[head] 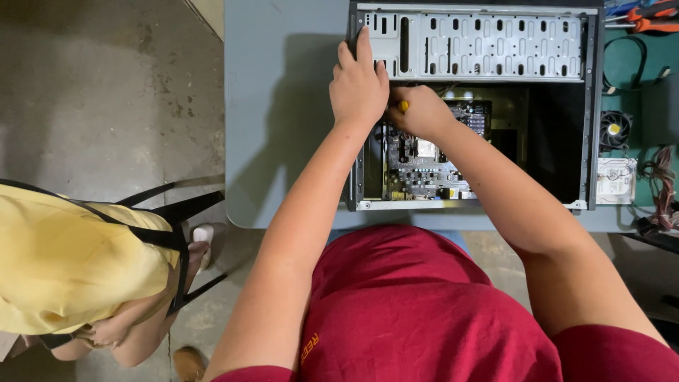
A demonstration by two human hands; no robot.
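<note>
Over the open computer case (pixel 472 106), which lies on its side on a grey table (pixel 283 141), both hands meet at the case's 10 o'clock corner. Judging by that, the step in hand looks like work on a fastening at the upper edge of the circuit board (pixel 424 166), near the perforated metal drive bay (pixel 488 46) that fills the 12 o'clock side of the case.

The left hand (pixel 357 85) rests on the case's rim beside the drive bay; its fingers (pixel 364 42) lie close together and stretch flat toward 12 o'clock, pressing on the metal and gripping nothing. The right hand (pixel 421 110) sits just beside it at 3 o'clock, touching or nearly so, fingers curled tight around a tool of which only a yellow tip (pixel 403 106) shows; it may be a screwdriver handle, but the rest is hidden. Where its working end sits on the board cannot be told.

A next move here would call for keeping the tool straight and the case steady, with little room between the bay and the board.

At 3 o'clock of the case lie a small black fan (pixel 614 129) and a silver hard drive (pixel 615 180). At 8 o'clock a second person in yellow (pixel 71 262) crouches on the concrete floor (pixel 106 85)
</note>
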